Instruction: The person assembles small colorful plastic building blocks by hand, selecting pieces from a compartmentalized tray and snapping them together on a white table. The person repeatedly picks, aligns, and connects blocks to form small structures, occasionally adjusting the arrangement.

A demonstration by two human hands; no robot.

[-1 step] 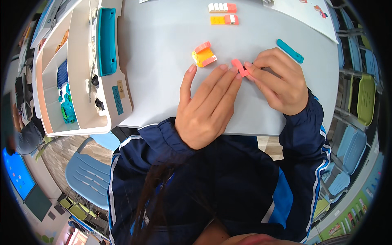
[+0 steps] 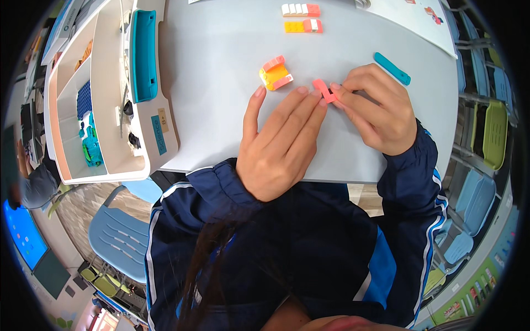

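The right hand (image 2: 378, 113) pinches a small pink brick piece (image 2: 324, 91) in its fingertips, and the left hand (image 2: 281, 143) lies flat and open on the grey table (image 2: 221, 83), its fingertips touching the piece, maybe to keep it steady. At about ten o'clock from the piece sits a smooth, hard orange and pink block build (image 2: 275, 73). A teal bar (image 2: 392, 68) lies at two o'clock.

This looks like a classroom or school activity room. A pale grey table (image 2: 221, 83) carries, along its left edge, a white plastic sorting tray (image 2: 105, 110) with compartments of small coloured building parts, and near its far edge short rows of plastic bricks (image 2: 301, 17). Light blue moulded chairs (image 2: 118, 231) and a green one (image 2: 494, 132) stand around, and a blue wall screen (image 2: 22, 231) shows at lower left.
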